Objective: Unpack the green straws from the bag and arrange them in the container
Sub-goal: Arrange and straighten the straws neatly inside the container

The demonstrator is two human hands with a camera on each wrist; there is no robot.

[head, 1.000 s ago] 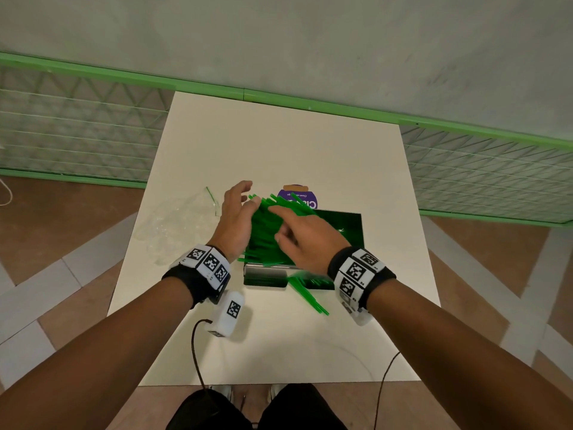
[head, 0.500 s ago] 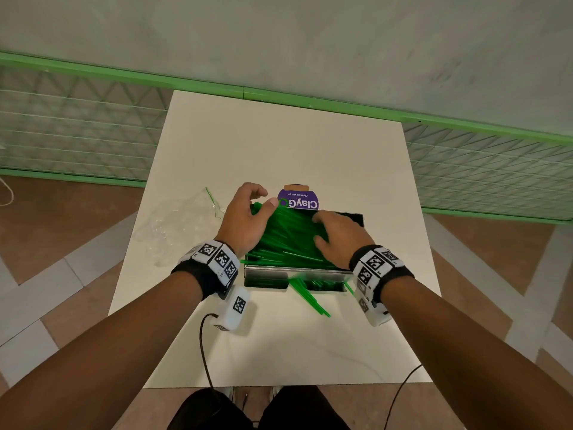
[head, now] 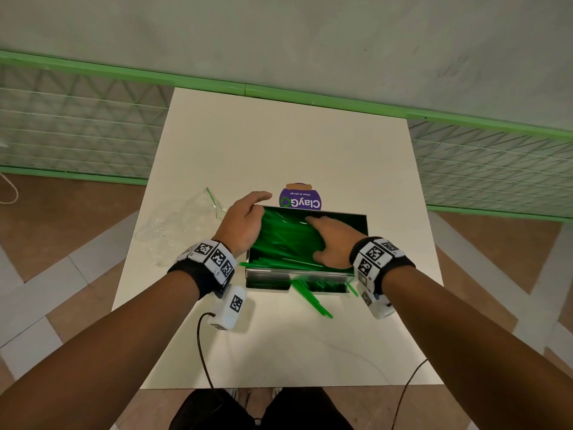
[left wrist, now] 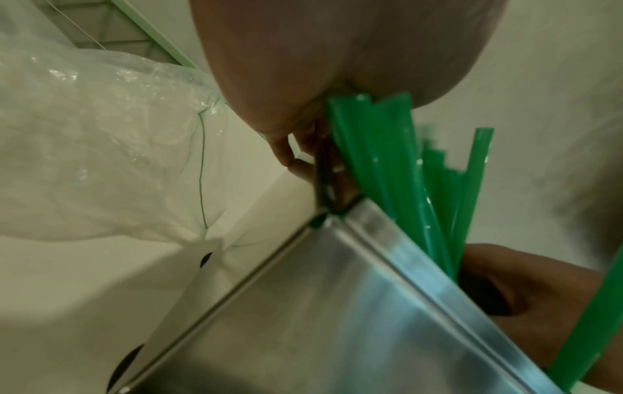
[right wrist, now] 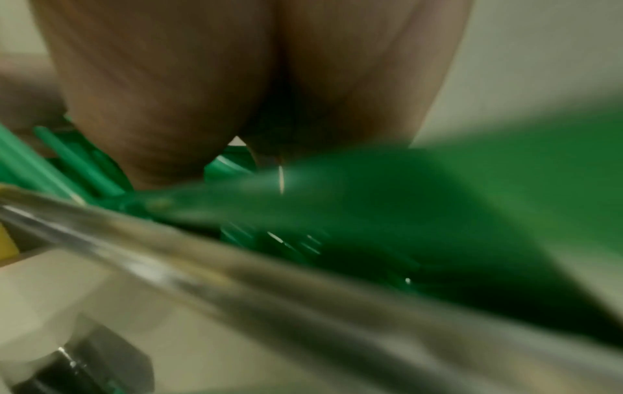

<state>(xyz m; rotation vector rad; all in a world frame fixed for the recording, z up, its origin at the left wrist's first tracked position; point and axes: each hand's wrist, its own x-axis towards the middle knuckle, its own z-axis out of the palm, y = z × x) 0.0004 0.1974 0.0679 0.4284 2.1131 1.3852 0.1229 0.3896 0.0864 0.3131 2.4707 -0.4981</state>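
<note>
Near the middle of the desk (head: 279,144), a shiny metal container (head: 269,279) holds most of the green straws (head: 279,243). The left hand (head: 243,225) rests at the container's left wall, fingers loosely spread, holding nothing; the right hand (head: 333,243) lies flat on the pile, fingers straight, pressing the straws down. This looks like the arranging step. A few loose straws (head: 313,302) lie on the desk by the container's near edge and probably need gathering next. The empty clear bag (head: 173,225) sits towards the left edge. The right wrist view is blurred, and the fingertips are hard to make out.
</note>
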